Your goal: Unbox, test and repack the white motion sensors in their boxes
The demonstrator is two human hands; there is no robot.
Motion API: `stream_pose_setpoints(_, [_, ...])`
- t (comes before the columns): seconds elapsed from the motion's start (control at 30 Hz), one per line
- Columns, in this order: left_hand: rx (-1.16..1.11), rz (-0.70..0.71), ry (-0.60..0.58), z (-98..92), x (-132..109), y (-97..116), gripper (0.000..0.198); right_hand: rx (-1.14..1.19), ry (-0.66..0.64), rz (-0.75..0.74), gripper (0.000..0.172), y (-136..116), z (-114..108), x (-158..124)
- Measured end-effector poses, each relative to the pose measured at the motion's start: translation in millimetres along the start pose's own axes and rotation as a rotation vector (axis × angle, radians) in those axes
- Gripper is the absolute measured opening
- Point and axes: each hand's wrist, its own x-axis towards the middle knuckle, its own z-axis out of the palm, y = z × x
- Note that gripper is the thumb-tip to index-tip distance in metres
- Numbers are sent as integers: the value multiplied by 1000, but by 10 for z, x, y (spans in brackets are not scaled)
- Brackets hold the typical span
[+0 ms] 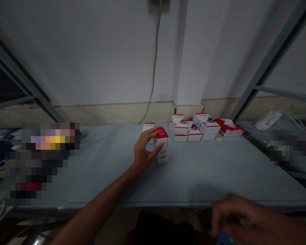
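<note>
My left hand (145,149) has its fingers and thumb around the top of an upright red-topped white box (162,154) on the grey-blue table (104,146). Just behind it stands another white box (148,127) with a red edge, partly hidden by the hand. At the lower right, past the table's front edge, my right hand (234,217) is curled around a blue object (224,238), cut off by the frame's bottom and too blurred to name.
Several white and red boxes (193,136) are stacked near the wall, right of centre. Beside them a red and white item (225,123) lies on a box. A cable (155,64) hangs down the wall. Metal frame bars (267,61) rise at both sides; white cables (293,117) lie at right.
</note>
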Motion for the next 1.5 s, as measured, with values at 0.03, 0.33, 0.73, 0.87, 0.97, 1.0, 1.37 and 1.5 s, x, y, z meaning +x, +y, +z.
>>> stream_pose_setpoints(0.03, [-42, -58, 9, 6, -4, 4, 37, -26, 25, -1, 36, -230, -120, 208])
stream_pose_setpoints(0.33, [-293, -400, 229, -25, 95, -43, 39, -417, 460, -432, 97, -794, -198, 1630])
stream_pose_setpoints(0.73, [170, -246, -182, 29, -33, -480, 45, -582, 1221, -672, 58, -493, -621, 1672])
stream_pose_setpoints(0.87, [287, -178, -350, 88, -121, -525, 44, -765, 1401, -562, 53, -361, -1194, 1631])
stream_pose_setpoints(0.97, [376, -164, -403, 100, -145, -529, 41, -969, 1350, -441, 49, -181, -1418, 1661])
stream_pose_setpoints(1.0, [401, -161, -410, 93, -143, -533, 41, -1025, 1321, -402, 49, -117, -1441, 1677])
stream_pose_setpoints(1.37, [522, -124, -442, 56, -99, -528, 32, -1184, 1144, -223, 42, 198, -1338, 1775])
stream_pose_setpoints(1.5, [541, -128, -401, 45, -75, -524, 34, -1209, 1110, -245, 28, 237, -1349, 1755])
